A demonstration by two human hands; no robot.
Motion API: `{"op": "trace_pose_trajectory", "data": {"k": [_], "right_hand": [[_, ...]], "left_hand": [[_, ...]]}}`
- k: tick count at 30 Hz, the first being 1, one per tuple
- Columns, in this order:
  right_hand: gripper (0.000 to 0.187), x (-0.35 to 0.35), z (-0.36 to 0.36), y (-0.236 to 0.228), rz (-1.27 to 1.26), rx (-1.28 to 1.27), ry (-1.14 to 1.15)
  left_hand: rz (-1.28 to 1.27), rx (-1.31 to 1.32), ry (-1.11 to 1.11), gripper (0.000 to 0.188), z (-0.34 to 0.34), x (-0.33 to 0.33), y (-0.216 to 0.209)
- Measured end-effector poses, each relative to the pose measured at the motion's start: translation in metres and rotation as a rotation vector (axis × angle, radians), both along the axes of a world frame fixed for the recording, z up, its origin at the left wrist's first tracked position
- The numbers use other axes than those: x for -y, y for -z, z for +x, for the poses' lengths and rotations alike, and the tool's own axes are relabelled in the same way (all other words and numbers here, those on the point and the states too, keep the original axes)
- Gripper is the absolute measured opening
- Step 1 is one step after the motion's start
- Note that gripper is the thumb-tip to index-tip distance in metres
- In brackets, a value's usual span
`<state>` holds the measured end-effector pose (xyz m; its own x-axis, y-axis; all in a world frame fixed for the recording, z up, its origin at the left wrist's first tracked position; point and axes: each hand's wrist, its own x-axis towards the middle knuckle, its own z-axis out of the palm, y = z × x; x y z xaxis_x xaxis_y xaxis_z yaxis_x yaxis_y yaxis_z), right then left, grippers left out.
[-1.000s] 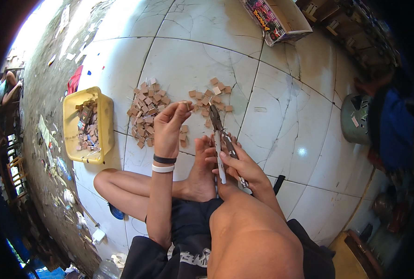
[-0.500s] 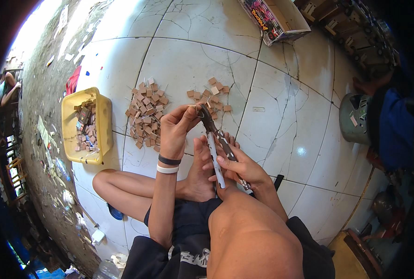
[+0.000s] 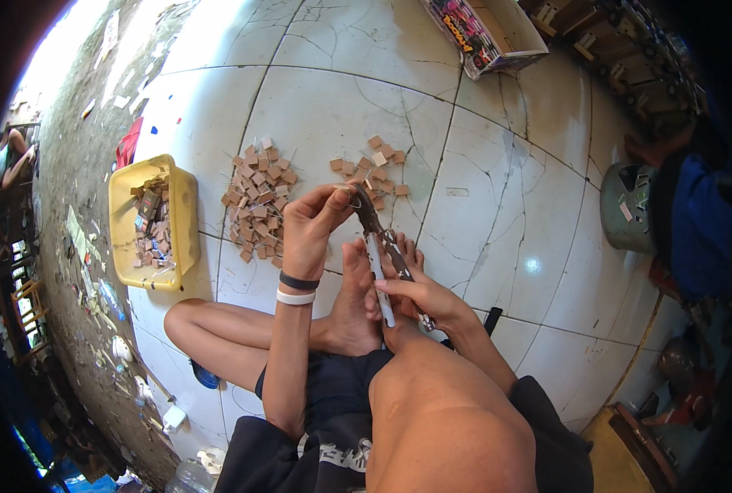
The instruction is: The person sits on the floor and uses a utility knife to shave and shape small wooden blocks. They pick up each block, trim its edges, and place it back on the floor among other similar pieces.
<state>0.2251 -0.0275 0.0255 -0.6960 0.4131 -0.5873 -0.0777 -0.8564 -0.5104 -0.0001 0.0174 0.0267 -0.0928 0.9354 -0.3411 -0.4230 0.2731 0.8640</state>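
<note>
The right hand (image 3: 419,297) is gripping pliers (image 3: 378,238), their jaws biting the small piece the left hand (image 3: 312,226) is pinching; squeezing comes next.

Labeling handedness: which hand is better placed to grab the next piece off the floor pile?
Left, probably. The left hand only pinches a small piece at the pliers tip and hangs just beside the big pile. The right hand grips the pliers' handles.

Pliers (image 3: 380,246): metal, light handles, held tilted upright over the feet, jaws up, gripping a small piece.
</note>
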Motion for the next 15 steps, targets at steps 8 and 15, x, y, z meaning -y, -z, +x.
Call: {"op": "trace_pose_trajectory", "data": {"k": [8, 15], "right_hand": [[0.068, 0.014, 0.002, 0.019, 0.09, 0.302, -0.086], [0.051, 0.009, 0.004, 0.042, 0.561, 0.776, -0.024]], "left_hand": [[0.0, 0.038, 0.084, 0.03, 0.001, -0.001, 0.011], [-0.093, -0.044, 0.009, 0.034, 0.013, -0.003, 0.024]]}}
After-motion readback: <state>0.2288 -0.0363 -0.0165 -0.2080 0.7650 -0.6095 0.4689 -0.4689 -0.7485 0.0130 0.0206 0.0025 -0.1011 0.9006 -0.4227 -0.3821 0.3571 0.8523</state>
